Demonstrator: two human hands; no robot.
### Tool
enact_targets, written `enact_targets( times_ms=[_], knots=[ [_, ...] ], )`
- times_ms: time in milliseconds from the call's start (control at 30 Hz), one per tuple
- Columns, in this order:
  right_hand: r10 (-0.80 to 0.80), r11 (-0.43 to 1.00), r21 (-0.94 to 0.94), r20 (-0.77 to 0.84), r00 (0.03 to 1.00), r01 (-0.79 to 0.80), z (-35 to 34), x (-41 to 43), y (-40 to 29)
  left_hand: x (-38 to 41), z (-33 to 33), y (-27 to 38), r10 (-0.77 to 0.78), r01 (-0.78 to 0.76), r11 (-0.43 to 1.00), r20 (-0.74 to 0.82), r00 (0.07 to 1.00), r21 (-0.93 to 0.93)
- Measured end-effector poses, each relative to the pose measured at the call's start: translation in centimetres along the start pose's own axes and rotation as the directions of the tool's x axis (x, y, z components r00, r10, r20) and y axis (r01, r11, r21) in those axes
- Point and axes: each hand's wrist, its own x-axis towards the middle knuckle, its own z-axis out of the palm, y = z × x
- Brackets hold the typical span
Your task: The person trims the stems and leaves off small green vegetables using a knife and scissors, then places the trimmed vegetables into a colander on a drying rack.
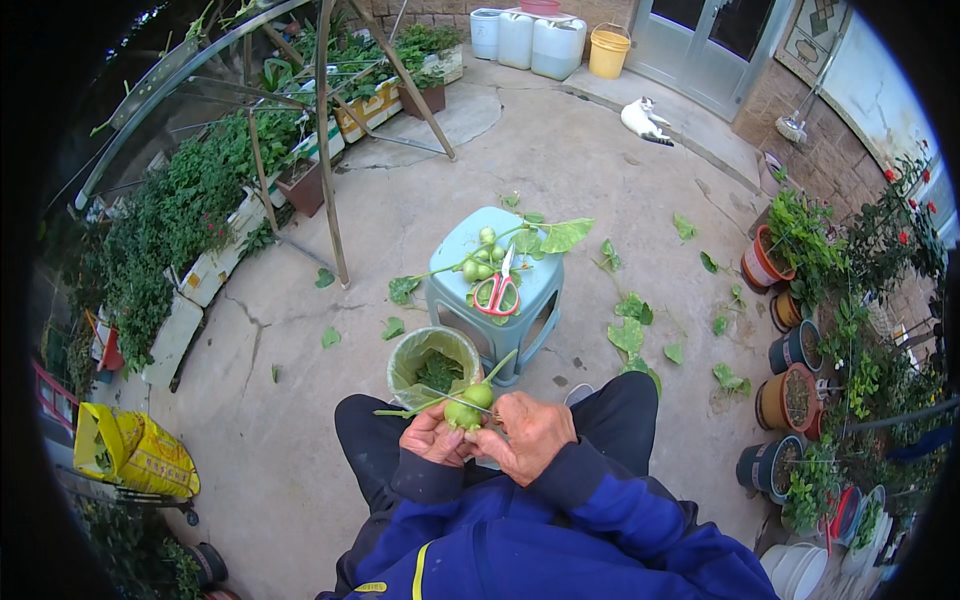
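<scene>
Above my lap, my left hand holds a small green bottle gourd with a length of cut vine on it. My right hand grips a thin metal tool, perhaps a knife, whose narrow blade lies across the gourd; its handle is hidden in the fingers. Just beyond my hands stands a bin with a yellowish-green liner and leaves inside. On a pale blue plastic stool lie several more small gourds on a vine, with red-handled scissors beside them.
Cut leaves litter the concrete floor to the right. Potted plants line the right side. A metal frame and planter boxes stand left. A white cat lies near the door. A yellow bag sits at the left.
</scene>
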Motion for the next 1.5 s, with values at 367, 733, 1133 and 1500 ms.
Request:
enact_targets(
  times_ms=[367,733,1133,1500],
  knots=[
    [-0.054,0.976,-0.215,-0.061,0.997,0.040,1.4,-1.2,-1.3,-0.4,0.6,-0.8,0.076,-0.074,0.997,-0.201,0.977,0.015],
    [0.012,0.962,-0.273,-0.062,0.998,-0.029,1.0,-1.1,-1.5,-0.6,0.7,-0.5,0.122,-0.101,0.988,-0.188,0.975,0.116],
    [-0.006,0.971,-0.237,-0.107,0.994,-0.020,1.1,-1.1,-1.5,-0.2,1.0,-0.6,0.104,-0.078,0.988,-0.210,0.972,0.130],
    [-0.027,0.972,-0.233,-0.024,0.999,0.021,1.4,-1.4,-1.1,-0.3,1.1,-0.5,0.177,-0.092,0.936,-0.226,0.958,0.341]
  ],
)
